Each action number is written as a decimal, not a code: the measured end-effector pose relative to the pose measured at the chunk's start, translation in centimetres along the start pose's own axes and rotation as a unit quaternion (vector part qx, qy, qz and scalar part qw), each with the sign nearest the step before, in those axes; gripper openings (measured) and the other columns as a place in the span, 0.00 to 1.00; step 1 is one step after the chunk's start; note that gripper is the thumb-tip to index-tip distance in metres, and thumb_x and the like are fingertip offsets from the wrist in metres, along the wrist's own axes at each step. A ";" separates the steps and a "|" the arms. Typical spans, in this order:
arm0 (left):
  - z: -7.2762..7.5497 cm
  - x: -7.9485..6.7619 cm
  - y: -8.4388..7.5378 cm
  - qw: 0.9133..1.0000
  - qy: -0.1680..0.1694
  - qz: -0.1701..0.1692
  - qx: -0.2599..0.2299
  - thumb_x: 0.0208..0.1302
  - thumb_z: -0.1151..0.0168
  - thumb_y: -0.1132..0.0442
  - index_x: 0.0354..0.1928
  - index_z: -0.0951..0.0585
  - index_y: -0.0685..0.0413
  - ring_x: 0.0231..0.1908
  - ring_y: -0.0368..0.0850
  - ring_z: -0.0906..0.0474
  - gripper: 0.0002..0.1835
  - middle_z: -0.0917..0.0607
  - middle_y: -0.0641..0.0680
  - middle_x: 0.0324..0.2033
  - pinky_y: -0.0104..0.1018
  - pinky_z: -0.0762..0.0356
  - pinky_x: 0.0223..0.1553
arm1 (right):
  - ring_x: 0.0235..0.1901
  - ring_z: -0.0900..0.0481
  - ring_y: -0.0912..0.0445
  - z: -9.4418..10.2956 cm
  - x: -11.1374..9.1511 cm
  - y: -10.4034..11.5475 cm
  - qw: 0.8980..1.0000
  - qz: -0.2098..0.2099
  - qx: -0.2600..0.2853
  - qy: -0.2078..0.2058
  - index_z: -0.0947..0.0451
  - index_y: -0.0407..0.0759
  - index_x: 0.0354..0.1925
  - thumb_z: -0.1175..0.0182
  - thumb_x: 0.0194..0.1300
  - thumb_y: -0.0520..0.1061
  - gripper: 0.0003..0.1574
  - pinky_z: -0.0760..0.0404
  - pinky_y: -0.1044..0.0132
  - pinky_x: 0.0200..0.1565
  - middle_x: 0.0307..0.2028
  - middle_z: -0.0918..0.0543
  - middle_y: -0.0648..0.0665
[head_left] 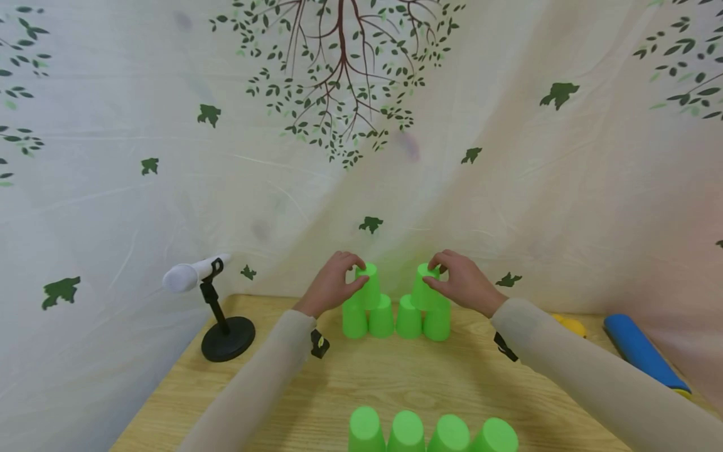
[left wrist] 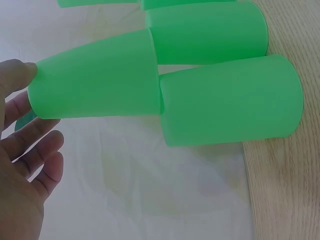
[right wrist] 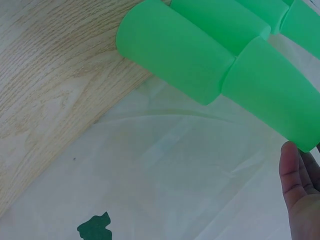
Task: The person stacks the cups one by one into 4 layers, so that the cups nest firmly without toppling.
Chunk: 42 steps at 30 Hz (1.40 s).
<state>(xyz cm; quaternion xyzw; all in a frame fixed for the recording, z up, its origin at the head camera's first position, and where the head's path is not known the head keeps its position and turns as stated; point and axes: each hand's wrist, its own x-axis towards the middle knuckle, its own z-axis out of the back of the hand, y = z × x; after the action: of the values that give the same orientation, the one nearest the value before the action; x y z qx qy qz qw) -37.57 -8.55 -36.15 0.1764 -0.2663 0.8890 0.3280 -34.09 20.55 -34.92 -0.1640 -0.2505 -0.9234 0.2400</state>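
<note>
Two small stacks of upside-down green cups stand side by side near the far table edge, each with one cup across two lower ones. My left hand pinches the left upper cup near its top, thumb on the near side. Its rim sits on the left pair of lower cups. On the other stack, my right hand holds the right upper cup by its narrow end, over the right pair of lower cups. Some fingertips are hidden behind the cups.
A row of several upturned green cups stands at the near edge. On the left is a white microphone on a black stand. A blue cylinder and a yellow object lie right. A printed cloth hangs behind.
</note>
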 end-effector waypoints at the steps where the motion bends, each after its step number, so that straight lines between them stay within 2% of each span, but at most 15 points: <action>1: 0.1 0.0 0.0 1.000 0.001 0.000 0.001 0.63 0.37 0.58 0.43 0.22 0.54 0.45 0.49 0.28 0.11 0.22 0.50 0.43 0.38 0.29 0.47 | 0.41 0.23 0.47 0.0 0.0 0.0 1.000 0.000 0.000 0.000 0.23 0.42 0.41 0.36 0.62 0.49 0.14 0.23 0.54 0.40 0.41 0.23 0.46; 11: 0.3 0.0 -0.3 1.000 0.013 0.012 0.006 0.63 0.37 0.57 0.45 0.23 0.53 0.44 0.50 0.29 0.11 0.23 0.51 0.43 0.39 0.29 0.46 | 0.42 0.23 0.45 0.3 0.0 0.4 1.000 -0.001 0.009 0.013 0.24 0.41 0.42 0.37 0.63 0.49 0.15 0.24 0.54 0.41 0.43 0.23 0.45; 20: 0.1 -0.2 -0.1 1.000 0.007 0.009 -0.014 0.64 0.38 0.58 0.45 0.23 0.53 0.45 0.54 0.28 0.11 0.23 0.51 0.42 0.40 0.28 0.44 | 0.42 0.24 0.45 0.3 -0.2 0.4 1.000 -0.001 0.009 0.011 0.24 0.41 0.42 0.37 0.63 0.48 0.14 0.24 0.53 0.42 0.42 0.23 0.45; 31: 0.1 -0.7 0.1 0.999 0.013 0.041 -0.020 0.64 0.39 0.54 0.57 0.29 0.58 0.47 0.49 0.28 0.23 0.26 0.53 0.51 0.39 0.29 0.47 | 0.47 0.24 0.44 0.9 -1.0 -0.1 1.000 -0.005 0.009 0.010 0.26 0.41 0.49 0.37 0.63 0.50 0.20 0.24 0.51 0.43 0.48 0.26 0.44; 35: 0.6 -1.5 0.3 0.999 0.003 0.044 -0.030 0.64 0.38 0.54 0.57 0.29 0.58 0.47 0.49 0.29 0.24 0.26 0.54 0.52 0.41 0.29 0.47 | 0.47 0.24 0.46 1.4 -1.6 -0.4 1.000 0.001 0.003 0.006 0.27 0.41 0.50 0.38 0.63 0.51 0.21 0.23 0.50 0.43 0.48 0.26 0.44; 42: 1.9 -3.7 1.0 0.999 -0.006 0.041 -0.032 0.64 0.39 0.54 0.56 0.29 0.57 0.47 0.52 0.29 0.23 0.26 0.55 0.51 0.44 0.28 0.45 | 0.46 0.24 0.49 2.6 -3.5 -0.6 1.000 0.004 -0.006 -0.001 0.27 0.43 0.49 0.38 0.63 0.51 0.20 0.22 0.54 0.39 0.46 0.26 0.47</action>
<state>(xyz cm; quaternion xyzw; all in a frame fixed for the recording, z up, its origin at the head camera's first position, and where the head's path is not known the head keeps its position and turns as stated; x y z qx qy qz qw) -35.29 -12.14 -36.83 0.1604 -0.3034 0.8918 0.2947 -30.99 23.64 -34.51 -0.1670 -0.2445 -0.9239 0.2425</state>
